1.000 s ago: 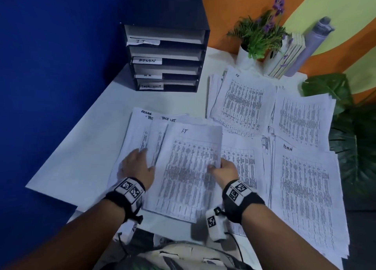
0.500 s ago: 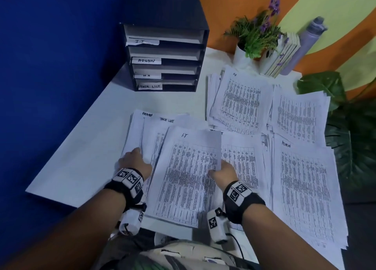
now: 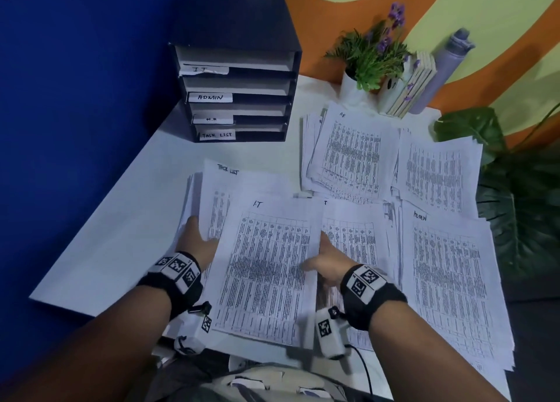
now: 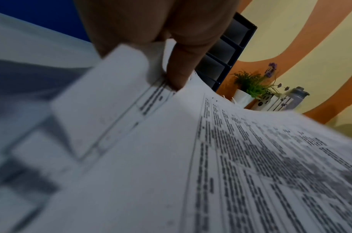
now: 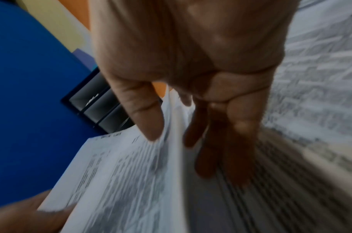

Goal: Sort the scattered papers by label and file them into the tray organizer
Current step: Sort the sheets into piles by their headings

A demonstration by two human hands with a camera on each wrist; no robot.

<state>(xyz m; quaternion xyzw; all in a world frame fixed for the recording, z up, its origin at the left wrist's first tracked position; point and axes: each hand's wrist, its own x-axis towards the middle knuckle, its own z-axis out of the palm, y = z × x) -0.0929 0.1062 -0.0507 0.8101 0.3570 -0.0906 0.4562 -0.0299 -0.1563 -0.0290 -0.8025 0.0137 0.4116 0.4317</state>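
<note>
The sheaf marked IT (image 3: 266,262) lies near the front of the white worktop (image 3: 127,220). The right hand (image 3: 328,260) pinches its right edge, thumb on top and fingers (image 5: 208,156) beneath. The left hand (image 3: 197,239) grips the left-hand stack headed TASK LIST (image 3: 224,189). The tray organizer (image 3: 239,95) stands far left.

Tray organizer (image 3: 236,95): bench (image 3: 121,220) far-left corner. Potted plant (image 3: 368,65), books (image 3: 407,89), bottle (image 3: 439,71): far edge, left to right. HR stack (image 3: 351,156): centre-right, before the plant. ADMIN stack (image 3: 451,283): near-right edge. IT stack (image 3: 266,268): near edge, overlapping TASK LIST stack (image 3: 218,189) at its left.
</note>
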